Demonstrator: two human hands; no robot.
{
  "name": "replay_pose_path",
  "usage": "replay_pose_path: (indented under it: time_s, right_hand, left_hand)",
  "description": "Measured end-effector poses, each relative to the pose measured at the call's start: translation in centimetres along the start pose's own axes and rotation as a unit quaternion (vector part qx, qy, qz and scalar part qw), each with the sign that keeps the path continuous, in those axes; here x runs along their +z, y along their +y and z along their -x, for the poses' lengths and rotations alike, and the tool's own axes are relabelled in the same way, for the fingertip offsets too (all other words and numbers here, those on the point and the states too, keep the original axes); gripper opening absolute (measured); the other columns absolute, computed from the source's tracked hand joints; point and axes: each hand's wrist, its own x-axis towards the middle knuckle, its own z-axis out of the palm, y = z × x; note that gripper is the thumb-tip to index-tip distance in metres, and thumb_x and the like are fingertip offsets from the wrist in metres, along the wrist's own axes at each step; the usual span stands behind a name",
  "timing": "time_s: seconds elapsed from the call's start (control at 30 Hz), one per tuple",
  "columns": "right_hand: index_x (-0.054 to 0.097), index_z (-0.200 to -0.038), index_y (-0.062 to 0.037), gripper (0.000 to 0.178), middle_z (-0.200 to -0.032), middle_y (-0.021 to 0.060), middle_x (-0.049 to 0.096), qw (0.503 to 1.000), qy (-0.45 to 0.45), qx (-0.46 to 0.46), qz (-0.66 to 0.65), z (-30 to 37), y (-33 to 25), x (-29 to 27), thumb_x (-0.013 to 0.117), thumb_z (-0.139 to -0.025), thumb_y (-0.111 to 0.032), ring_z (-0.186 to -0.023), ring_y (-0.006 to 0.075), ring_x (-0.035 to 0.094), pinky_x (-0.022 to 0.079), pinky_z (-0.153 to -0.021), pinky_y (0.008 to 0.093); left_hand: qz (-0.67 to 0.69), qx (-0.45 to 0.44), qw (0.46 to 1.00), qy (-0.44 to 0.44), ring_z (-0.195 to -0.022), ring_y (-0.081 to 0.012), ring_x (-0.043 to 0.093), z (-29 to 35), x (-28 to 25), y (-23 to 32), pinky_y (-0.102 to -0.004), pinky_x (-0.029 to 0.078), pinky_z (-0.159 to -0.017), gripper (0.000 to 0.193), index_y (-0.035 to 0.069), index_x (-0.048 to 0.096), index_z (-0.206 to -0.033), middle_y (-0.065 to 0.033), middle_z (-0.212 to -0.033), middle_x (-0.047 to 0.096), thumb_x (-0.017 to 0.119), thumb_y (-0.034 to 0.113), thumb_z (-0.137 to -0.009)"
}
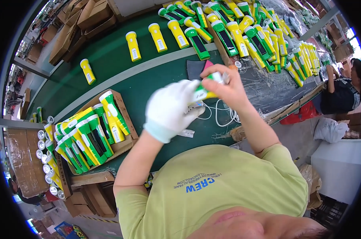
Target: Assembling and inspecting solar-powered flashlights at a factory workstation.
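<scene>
Above the green bench, a green, yellow and white flashlight (204, 93) is held between both hands. My left hand (166, 106), in a white glove, wraps round its body. My bare right hand (231, 88) has its fingers closed on the white head end. The gloved hand hides much of the flashlight. Just below it, a white cable (219, 115) lies in loops, and a small clear plastic piece (187, 133) is near the gloved wrist.
A cardboard box (126, 104) of flashlights stands at the left. Several yellow flashlights (158, 38) lie along the far green strip. A large pile of flashlights (260, 44) covers the right back. A co-worker (339, 89) is at the far right.
</scene>
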Motion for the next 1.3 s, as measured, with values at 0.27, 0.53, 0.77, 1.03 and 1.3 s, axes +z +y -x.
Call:
replay_pose_path:
  time_s: [0.27, 0.53, 0.77, 1.03, 1.3]
  right_hand:
    - [0.059, -0.122, 0.0003, 0.040, -0.094, 0.0001, 0.066, 0.990, -0.134, 0.007, -0.049, 1.0, 1.5, -3.1, 0.069, -0.086, -0.012, -0.082, 0.0129, 0.062, 0.051, -0.075, 0.0260]
    - [0.058, -0.114, -0.0085, 0.022, -0.095, 0.0111, 0.067, 0.973, -0.121, 0.045, 0.192, 2.4, 1.5, 2.1, 0.060, -0.093, -0.012, -0.084, 0.0211, 0.066, 0.052, -0.070, 0.0309]
    - [0.061, -0.090, -0.0072, 0.022, -0.070, 0.0053, 0.052, 0.798, -0.081, -0.374, 0.466, -0.2, 4.4, 4.6, 0.063, -0.069, -0.001, -0.065, 0.0218, 0.057, 0.046, -0.052, 0.0358]
    - [0.069, -0.091, -0.0089, 0.018, -0.076, 0.0058, 0.064, 0.887, -0.230, -0.291, 0.276, 4.0, 5.8, 3.8, 0.070, -0.075, -0.003, -0.069, 0.0237, 0.063, 0.050, -0.055, 0.0357]
    - [0.070, -0.099, -0.0136, 0.020, -0.087, 0.0016, 0.069, 0.888, -0.276, -0.268, 0.254, 6.9, 7.7, 5.2, 0.069, -0.080, -0.010, -0.071, 0.0183, 0.065, 0.052, -0.056, 0.0312]
  left_hand:
    - [0.721, -0.442, 0.525, 0.100, -0.065, -0.0108, 0.056, 2.8, 7.0, -7.5, -0.0266, 0.050, -0.059, 0.046, 0.009, 0.051, -0.115, -0.0020, -0.081, 0.057, 0.048, 0.051, -0.096]
    - [0.681, -0.452, 0.565, 0.110, -0.079, -0.0193, 0.064, 3.7, 7.1, -4.8, -0.0344, 0.055, -0.071, 0.047, 0.007, 0.049, -0.122, -0.0106, -0.096, 0.065, 0.046, 0.047, -0.098]
    - [0.555, -0.341, 0.740, 0.169, -0.081, -0.0142, 0.061, 2.3, 7.3, -4.7, -0.0281, 0.051, -0.072, 0.035, 0.002, 0.048, -0.115, -0.0089, -0.093, 0.062, 0.056, 0.030, -0.096]
    - [0.655, -0.296, 0.681, 0.138, -0.072, -0.0126, 0.060, 1.8, 5.9, -3.3, -0.0268, 0.051, -0.064, 0.030, 0.003, 0.047, -0.114, -0.0077, -0.086, 0.060, 0.056, 0.025, -0.096]
    - [0.637, -0.278, 0.703, 0.149, -0.065, -0.0118, 0.058, 1.0, 5.5, -3.4, -0.0266, 0.051, -0.062, 0.033, 0.004, 0.047, -0.110, -0.0066, -0.082, 0.059, 0.051, 0.034, -0.098]
